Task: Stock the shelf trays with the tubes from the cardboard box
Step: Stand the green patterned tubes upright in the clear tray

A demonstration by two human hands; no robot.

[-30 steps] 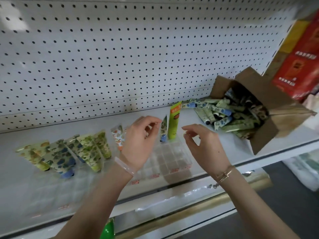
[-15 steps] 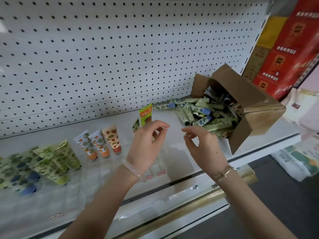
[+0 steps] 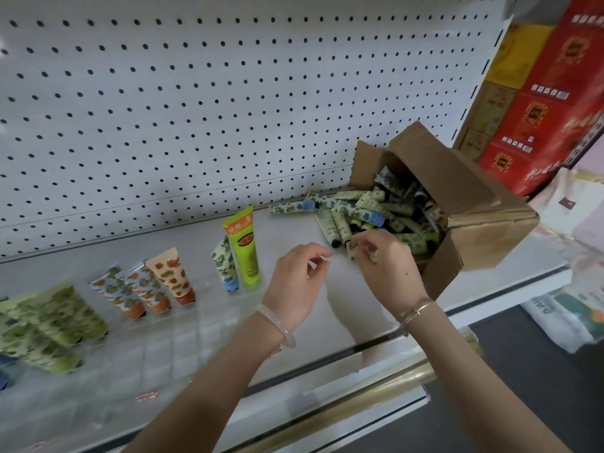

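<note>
My right hand [image 3: 382, 263] is at the mouth of the cardboard box [image 3: 474, 204], tipped over at the right end of the shelf [image 3: 294, 230], fingers curled round one leaf-printed tube [image 3: 353, 249] from the spilled heap. My left hand [image 3: 300, 273] hovers just beside it, loosely curled, holding nothing. I'd lift that tube clear by one end without dragging its neighbours, then stand it cap-down in a free cell of the clear tray [image 3: 183, 340] along the front edge.

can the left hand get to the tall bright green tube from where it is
Probably yes. The left hand is empty and hovers just right of the green tube, with only bare shelf between them.
</note>
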